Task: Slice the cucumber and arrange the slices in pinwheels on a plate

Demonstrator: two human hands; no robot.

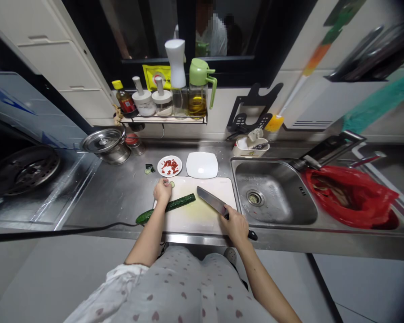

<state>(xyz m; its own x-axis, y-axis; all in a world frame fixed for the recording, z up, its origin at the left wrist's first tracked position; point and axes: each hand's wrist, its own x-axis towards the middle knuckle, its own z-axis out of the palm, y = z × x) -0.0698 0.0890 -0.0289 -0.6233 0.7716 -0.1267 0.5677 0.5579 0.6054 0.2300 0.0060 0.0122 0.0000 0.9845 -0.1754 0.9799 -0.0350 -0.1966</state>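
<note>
My right hand [236, 224] grips the dark handle of a kitchen knife [211, 199], its wide blade slanting up and left over the white cutting board [218, 222]. A long dark green cucumber [181, 202] lies across the left part of the board, its cut end facing the blade and its other end past the board's edge. Beyond it, my left hand [162, 192] is closed, with a small cucumber slice [172, 184] at its fingertips. My left forearm passes over the cucumber and hides part of it.
Behind the board stand a plate of chopped red pieces [170, 174] and a white plate [202, 165]. Cucumber scraps [149, 168] lie to their left. A sink [276, 193] with a red plastic bag [350, 197] is at right, a lidded pot [106, 144] at left, and an oil bottle [198, 92] on the rack.
</note>
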